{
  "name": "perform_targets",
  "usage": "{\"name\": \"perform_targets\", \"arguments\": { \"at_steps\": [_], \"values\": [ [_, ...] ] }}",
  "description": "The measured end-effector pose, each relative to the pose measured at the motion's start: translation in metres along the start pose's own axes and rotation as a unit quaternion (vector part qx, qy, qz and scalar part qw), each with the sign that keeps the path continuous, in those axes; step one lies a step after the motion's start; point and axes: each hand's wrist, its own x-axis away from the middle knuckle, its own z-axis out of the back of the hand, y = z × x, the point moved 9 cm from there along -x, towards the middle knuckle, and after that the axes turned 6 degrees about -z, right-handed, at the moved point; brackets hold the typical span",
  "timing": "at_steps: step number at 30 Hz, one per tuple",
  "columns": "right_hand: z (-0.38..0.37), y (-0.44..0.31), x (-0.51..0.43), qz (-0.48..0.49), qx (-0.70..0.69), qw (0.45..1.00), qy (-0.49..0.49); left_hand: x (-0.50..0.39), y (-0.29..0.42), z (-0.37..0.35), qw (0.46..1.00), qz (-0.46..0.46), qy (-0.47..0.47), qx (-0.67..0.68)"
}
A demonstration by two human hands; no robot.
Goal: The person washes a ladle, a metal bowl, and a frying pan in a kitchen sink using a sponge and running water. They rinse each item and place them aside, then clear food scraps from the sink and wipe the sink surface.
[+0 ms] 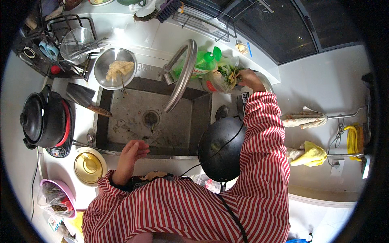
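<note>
My right hand (251, 79) reaches past the far right corner of the sink. Its fingers touch green vegetable scraps (229, 74) in a clear plastic bag (217, 81); whether they grip any is hidden. My left hand (133, 155) hovers by the near rim of the stainless steel sink (179, 121), fingers extended, with nothing visible in it. Small dark bits of scrap lie around the sink drain (151, 119). A curved metal faucet (186, 76) arches over the basin. Beside my right sleeve, a black wok (220, 148) sits to the right of the sink.
A steel bowl (104, 59) holding a tan cloth-like piece stands at the back left. The cleaver (80, 94) has its wooden handle over the sink's left rim. Further left are a black pot (51, 118) and a gold lid (88, 167). Green bottles (200, 62) stand behind the faucet.
</note>
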Motion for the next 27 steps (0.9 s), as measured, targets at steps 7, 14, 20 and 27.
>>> {"name": "perform_targets", "arguments": {
  "at_steps": [7,14,20,27],
  "values": [
    [0.023,-0.036,0.014,0.202,0.345,0.88,0.255,0.007,-0.005,-0.001,1.0,0.014,-0.001,-0.018],
    [-0.034,-0.051,0.006,0.255,0.402,0.868,0.141,0.01,-0.013,0.003,1.0,0.022,-0.015,-0.003],
    [-0.028,-0.068,0.064,0.255,0.555,0.758,0.226,0.013,-0.015,0.022,1.0,0.008,-0.002,0.002],
    [-0.066,-0.073,0.14,0.348,0.41,0.769,0.346,0.016,-0.005,0.035,1.0,-0.008,0.013,-0.016]
  ]
}}
